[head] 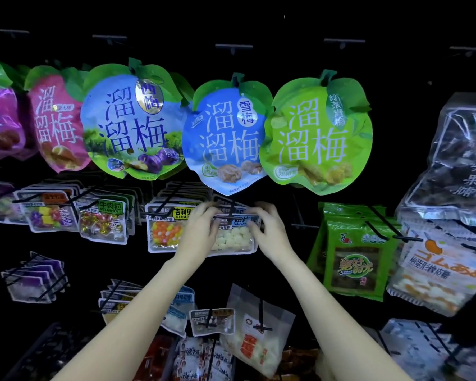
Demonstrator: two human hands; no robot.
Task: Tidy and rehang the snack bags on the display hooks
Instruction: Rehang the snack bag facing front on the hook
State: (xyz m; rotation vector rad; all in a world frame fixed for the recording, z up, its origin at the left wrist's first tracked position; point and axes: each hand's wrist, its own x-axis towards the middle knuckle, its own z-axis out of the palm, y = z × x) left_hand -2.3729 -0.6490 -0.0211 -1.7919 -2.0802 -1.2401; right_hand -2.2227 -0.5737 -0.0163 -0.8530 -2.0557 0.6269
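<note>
A small clear bag of white milk tablets (pixel 232 237) hangs at the front of a black display hook (pixel 232 209) in the middle row. My left hand (pixel 199 231) grips its left edge and my right hand (pixel 270 229) grips its right edge, both near the top by the hook. Several more bags of the same kind sit behind it on the hook. A bag of orange and yellow candy (pixel 165 231) hangs right beside it on the left, partly covered by my left hand.
Big apple-shaped plum bags hang above: a blue one (pixel 226 138), a green one (pixel 316 136), another blue (pixel 132 122), pink ones at left. Green packs (pixel 352 259) hang at the right, clear bags (pixel 451 166) further right. More small bags and hooks fill the lower rows.
</note>
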